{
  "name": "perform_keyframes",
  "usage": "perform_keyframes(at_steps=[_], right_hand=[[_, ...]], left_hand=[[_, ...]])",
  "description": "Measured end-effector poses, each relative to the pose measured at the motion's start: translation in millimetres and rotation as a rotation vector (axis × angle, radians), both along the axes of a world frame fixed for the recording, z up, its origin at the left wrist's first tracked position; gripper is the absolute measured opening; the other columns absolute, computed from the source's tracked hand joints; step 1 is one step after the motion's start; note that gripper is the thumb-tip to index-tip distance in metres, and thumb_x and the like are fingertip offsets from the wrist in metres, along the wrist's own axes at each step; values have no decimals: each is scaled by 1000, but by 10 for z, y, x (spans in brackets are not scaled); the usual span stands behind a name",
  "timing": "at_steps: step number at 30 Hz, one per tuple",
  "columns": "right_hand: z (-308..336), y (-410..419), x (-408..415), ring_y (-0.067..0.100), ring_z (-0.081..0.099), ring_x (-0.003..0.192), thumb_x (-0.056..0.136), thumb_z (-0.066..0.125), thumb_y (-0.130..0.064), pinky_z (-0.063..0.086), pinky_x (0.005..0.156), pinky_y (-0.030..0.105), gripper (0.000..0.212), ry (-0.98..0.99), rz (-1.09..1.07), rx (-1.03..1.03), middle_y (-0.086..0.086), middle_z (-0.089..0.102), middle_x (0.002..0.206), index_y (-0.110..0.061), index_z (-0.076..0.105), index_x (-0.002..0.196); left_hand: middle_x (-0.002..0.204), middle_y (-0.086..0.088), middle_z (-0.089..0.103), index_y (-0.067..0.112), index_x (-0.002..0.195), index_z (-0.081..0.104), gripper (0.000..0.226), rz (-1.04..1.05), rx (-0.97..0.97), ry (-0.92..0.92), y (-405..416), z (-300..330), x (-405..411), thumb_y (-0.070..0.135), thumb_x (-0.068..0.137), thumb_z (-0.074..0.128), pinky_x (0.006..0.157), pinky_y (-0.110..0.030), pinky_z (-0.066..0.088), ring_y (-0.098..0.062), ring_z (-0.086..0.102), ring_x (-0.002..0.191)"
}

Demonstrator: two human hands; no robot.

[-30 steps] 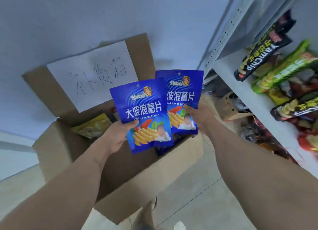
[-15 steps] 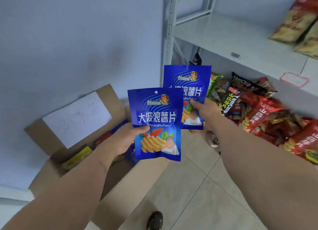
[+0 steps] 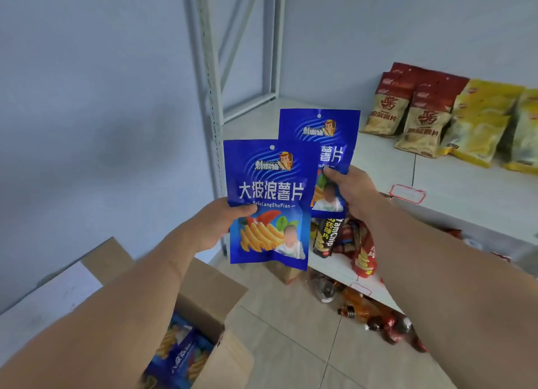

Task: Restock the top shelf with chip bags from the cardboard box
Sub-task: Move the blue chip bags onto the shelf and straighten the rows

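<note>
Each grip pinches its own blue chip bag by a side edge, thumb on the printed front: the left hand point(image 3: 214, 225) holds the nearer bag point(image 3: 269, 202), the right hand point(image 3: 353, 192) the farther bag point(image 3: 318, 144), which the nearer one partly overlaps. Both bags stand upright, long axis vertical, hang-holes on top. The top shelf point(image 3: 454, 185) lies ahead and to the right of them, its left end bare, so the right hand is the nearer one to set down first. The cardboard box point(image 3: 209, 301) sits low on the left with more blue bags inside. Both fronts read "大波浪薯片", the nearer also "DaBoLangShuPian"; a black pack point(image 3: 326, 237) below reads "YamChip". The red and tan bags point(image 3: 407, 109) and yellow bags point(image 3: 480, 126) already shelved carry writing too blurred, I think, to read.
</note>
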State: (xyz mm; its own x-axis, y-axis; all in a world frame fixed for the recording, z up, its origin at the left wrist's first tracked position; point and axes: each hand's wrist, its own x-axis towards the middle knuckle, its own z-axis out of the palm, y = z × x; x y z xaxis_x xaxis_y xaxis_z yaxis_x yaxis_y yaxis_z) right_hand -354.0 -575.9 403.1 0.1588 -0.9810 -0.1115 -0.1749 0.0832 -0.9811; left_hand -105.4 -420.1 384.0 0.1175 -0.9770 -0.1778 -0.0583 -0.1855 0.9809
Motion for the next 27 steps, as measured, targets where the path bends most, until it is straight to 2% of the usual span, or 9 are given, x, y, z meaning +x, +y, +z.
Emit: perform_keyframes(at_steps=[4, 8, 10, 12, 14, 18, 21, 24, 27], right_hand=[[171, -610, -153, 20, 62, 56, 91, 71, -34, 57, 83, 50, 25, -22, -43, -28, 20, 75, 91, -13, 69, 105], [204, -1353, -294, 22, 52, 49, 94, 68, -27, 53, 76, 47, 22, -43, -55, -68, 24, 67, 83, -7, 69, 102], [207, -1789, -333, 22, 52, 49, 95, 68, -28, 52, 74, 47, 27, -39, -52, -73, 22, 67, 82, -3, 67, 106], [246, -2205, -336, 24, 57, 55, 94, 68, -31, 55, 82, 51, 28, -26, -37, -74, 27, 68, 85, -6, 67, 105], [334, -2568, -305, 32, 64, 66, 92, 70, -34, 55, 91, 56, 24, -37, -42, -70, 28, 71, 95, -12, 66, 98], [536, -3219, -238, 39, 71, 99, 90, 72, -36, 55, 92, 56, 18, -33, -99, -98, 19, 74, 102, -22, 62, 85], [588, -3661, -229, 41, 71, 97, 92, 71, -35, 55, 92, 58, 17, -42, -99, -108, 20, 74, 100, -22, 62, 86], [557, -4123, -220, 33, 69, 79, 93, 69, -36, 55, 92, 55, 21, -11, -105, -109, 14, 71, 76, -17, 63, 89], [482, -4589, -197, 38, 72, 86, 92, 70, -39, 56, 92, 54, 23, 4, -140, -93, 17, 73, 82, -17, 63, 91]], left_hand=[[97, 5, 79, 25, 107, 68, 13, -46, -40, 16, -721, 174, -93, 22, 94, 67, 93, -43, 55, -20, 71, 100], [89, 8, 79, 21, 106, 67, 12, -46, -69, 16, -1519, 242, -145, 15, 98, 61, 65, -24, 58, -9, 74, 83], [90, 8, 79, 22, 107, 67, 12, -23, -88, 12, -1931, 265, -165, 17, 97, 62, 70, -27, 58, -8, 73, 85], [92, 6, 79, 22, 106, 67, 12, 6, -97, 14, -2339, 300, -161, 18, 95, 64, 77, -32, 58, -11, 73, 88], [96, 1, 79, 19, 108, 68, 15, 27, -101, 22, -2730, 359, -142, 19, 93, 66, 81, -36, 59, -16, 73, 91], [110, -8, 77, 14, 116, 67, 37, 34, -113, 1, -3449, 511, -85, 29, 83, 72, 90, -44, 56, -26, 72, 99], [108, -7, 77, 14, 116, 67, 45, 14, -106, 1, -3980, 579, -42, 34, 76, 74, 90, -44, 56, -24, 73, 97], [108, -6, 77, 17, 111, 69, 27, -16, -101, 21, -4544, 585, 17, 27, 86, 71, 89, -42, 57, -23, 73, 96], [107, -5, 77, 18, 111, 68, 22, -45, -92, 14, -5110, 534, 81, 25, 90, 70, 88, -41, 58, -23, 73, 97]])
